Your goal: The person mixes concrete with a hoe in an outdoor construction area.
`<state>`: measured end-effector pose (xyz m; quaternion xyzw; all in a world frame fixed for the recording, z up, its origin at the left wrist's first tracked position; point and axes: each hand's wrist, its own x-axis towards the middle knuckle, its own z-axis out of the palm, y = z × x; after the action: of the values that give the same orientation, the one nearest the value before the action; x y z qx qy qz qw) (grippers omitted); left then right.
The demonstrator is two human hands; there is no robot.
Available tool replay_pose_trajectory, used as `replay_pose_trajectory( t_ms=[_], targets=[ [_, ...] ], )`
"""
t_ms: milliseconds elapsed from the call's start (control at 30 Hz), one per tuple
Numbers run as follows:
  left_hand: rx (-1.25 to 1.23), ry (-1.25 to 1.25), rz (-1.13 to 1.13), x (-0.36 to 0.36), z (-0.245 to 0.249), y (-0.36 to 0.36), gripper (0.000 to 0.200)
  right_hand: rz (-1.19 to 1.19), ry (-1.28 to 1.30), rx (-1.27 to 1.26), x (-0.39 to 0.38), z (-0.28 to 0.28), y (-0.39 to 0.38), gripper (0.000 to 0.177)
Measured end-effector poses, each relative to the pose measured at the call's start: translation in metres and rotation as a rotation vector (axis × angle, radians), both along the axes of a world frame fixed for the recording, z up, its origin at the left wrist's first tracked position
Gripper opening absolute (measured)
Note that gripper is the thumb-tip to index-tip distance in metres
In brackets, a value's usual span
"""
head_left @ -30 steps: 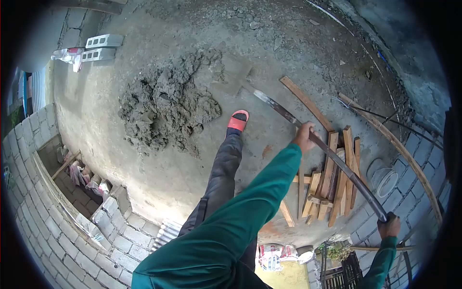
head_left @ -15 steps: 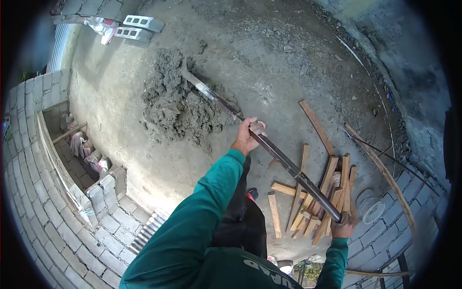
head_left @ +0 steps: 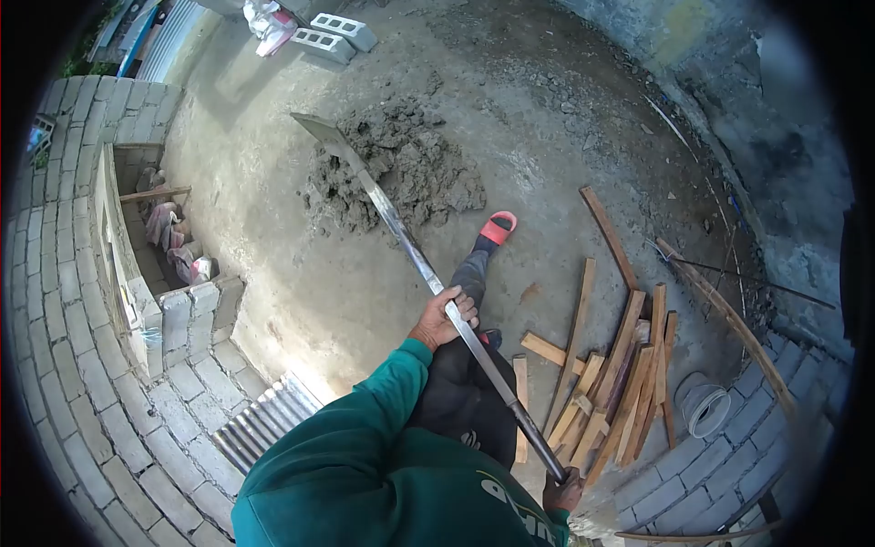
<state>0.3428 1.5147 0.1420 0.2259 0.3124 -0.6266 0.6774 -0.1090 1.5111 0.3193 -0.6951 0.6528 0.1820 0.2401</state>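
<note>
A long-handled shovel (head_left: 398,228) runs diagonally across the view. My left hand (head_left: 444,317) is wrapped around the middle of its shaft, and my right hand (head_left: 562,490) grips the end of the handle, low beside my body. At the far end, the blade (head_left: 319,129) is over the floor at the upper left edge of a heap of wet grey mortar (head_left: 424,173). One of my feet, in a red sandal (head_left: 500,224), is planted near the heap's lower right side.
Wooden offcuts (head_left: 620,383) lie piled at right, with a white bucket (head_left: 704,408) beyond them. Two hollow blocks (head_left: 344,33) sit at the top. A low block wall (head_left: 64,301) curves along the left, by a recess holding sacks (head_left: 169,228). Corrugated sheet (head_left: 264,421) lies below.
The shovel has been drawn out of the mortar, its blade now showing left of the heap. Both hands moved down and left with it, and a sandalled foot has come into view.
</note>
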Motion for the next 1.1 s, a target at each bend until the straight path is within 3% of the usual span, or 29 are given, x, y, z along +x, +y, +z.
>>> replay_pose_trajectory(
  t_ms=[167, 233, 300, 333, 433, 533, 633, 667, 733, 767, 800, 833, 900, 1033, 1100],
  targets=[
    [0.066, 0.091, -0.12, -0.051, -0.036, 0.004, 0.035, 0.071, -0.022, -0.039, -0.047, 0.035, 0.063, 0.027],
    [0.373, 0.106, -0.327, -0.086, -0.048, -0.011, 0.033, -0.008, 0.223, -0.032, -0.056, 0.064, 0.078, 0.028],
    [0.43, 0.138, -0.409, -0.154, -0.053, -0.016, 0.028, -0.078, 0.36, -0.086, -0.082, 0.108, 0.089, 0.026],
    [0.45, 0.182, -0.437, -0.19, -0.036, -0.02, 0.025, -0.085, 0.424, -0.15, -0.113, 0.126, 0.102, 0.024],
    [0.401, 0.383, -0.513, -0.279, 0.019, -0.025, 0.025, -0.134, 0.978, 0.416, -0.12, 0.238, 0.075, 0.052],
    [0.279, 0.542, -0.533, -0.316, 0.052, -0.028, 0.025, -0.107, 0.917, 0.231, -0.108, 0.315, 0.058, 0.054],
    [0.292, 0.606, -0.437, -0.248, 0.038, -0.042, 0.025, -0.137, 0.947, 0.31, -0.027, 0.293, -0.003, 0.052],
    [0.197, 0.562, -0.38, -0.206, 0.0, -0.042, 0.025, -0.121, 0.974, 0.472, 0.059, 0.258, -0.045, 0.04],
    [0.278, 0.47, -0.109, -0.066, -0.106, -0.033, 0.029, 0.123, 0.618, -0.028, 0.1, 0.132, -0.041, 0.025],
    [0.321, 0.466, -0.175, 0.031, -0.158, -0.025, 0.031, 0.183, 0.537, -0.046, 0.162, 0.072, -0.037, 0.026],
    [0.434, 0.419, -0.306, 0.087, -0.188, -0.025, 0.032, 0.171, 0.569, -0.008, 0.208, 0.048, -0.034, 0.027],
    [0.379, 0.339, -0.277, 0.096, -0.219, -0.015, 0.027, 0.167, 0.534, -0.019, 0.22, 0.04, -0.03, 0.029],
    [0.398, 0.131, -0.097, 0.075, -0.192, -0.007, 0.021, 0.144, 0.521, -0.002, 0.203, 0.033, -0.01, 0.029],
    [0.513, 0.183, -0.171, 0.035, -0.166, 0.031, 0.021, 0.088, 0.505, -0.038, 0.152, 0.044, 0.051, 0.026],
    [0.515, 0.279, -0.229, 0.012, -0.122, 0.054, 0.024, 0.113, 0.59, -0.015, 0.114, 0.068, 0.09, 0.028]
  ],
)
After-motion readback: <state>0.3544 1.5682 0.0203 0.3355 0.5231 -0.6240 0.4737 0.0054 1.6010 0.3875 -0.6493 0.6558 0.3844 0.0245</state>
